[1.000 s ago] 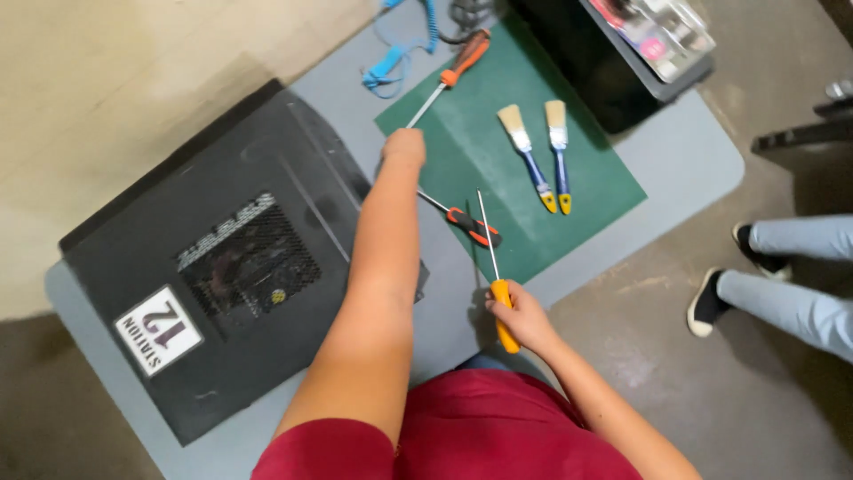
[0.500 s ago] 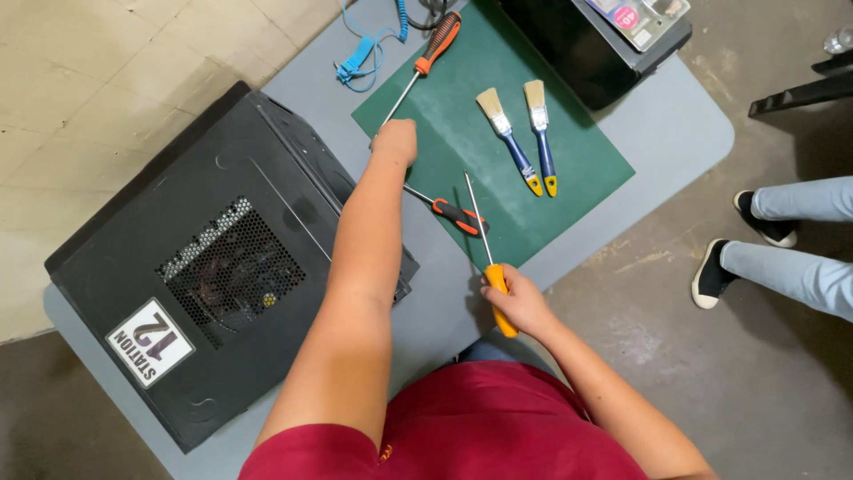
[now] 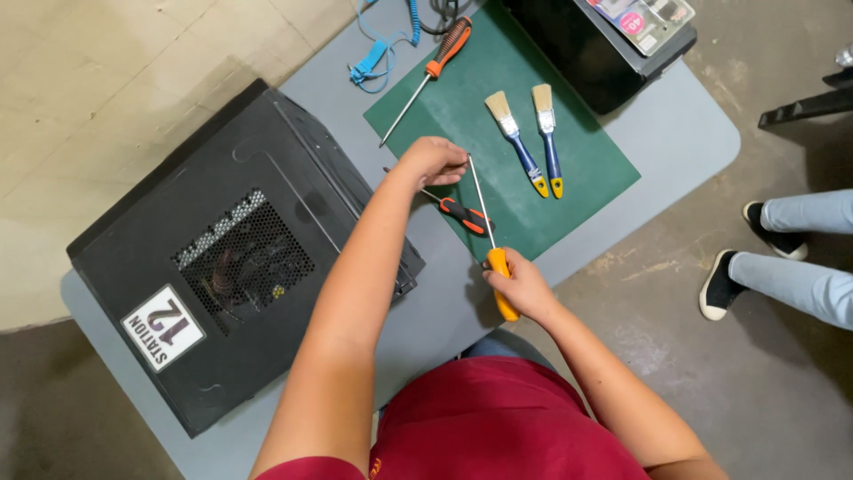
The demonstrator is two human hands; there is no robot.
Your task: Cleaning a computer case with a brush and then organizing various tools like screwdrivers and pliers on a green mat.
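Currently in hand: one yellow-handled screwdriver [image 3: 487, 233], long thin shaft. The right hand [image 3: 524, 286] is wrapped closed round the handle near the table's front edge [image 3: 569, 253]; the left hand [image 3: 434, 160], farther in over the green mat [image 3: 586, 169], has its fingers pinched at or round the shaft's tip. The long axis runs from the right hand up and slightly leftward to the left hand, so the tip lies away from the body and the left hand is the nearer to it.

- Small orange-and-black screwdriver [image 3: 464, 216]: on the mat's near edge, just beside the shaft.
- Large orange-and-black screwdriver [image 3: 425, 78]: far corner of the mat.
- Two blue-handled brushes [image 3: 533, 147]: side by side mid-mat.
- Black computer case [image 3: 231, 258]: left end of the table.
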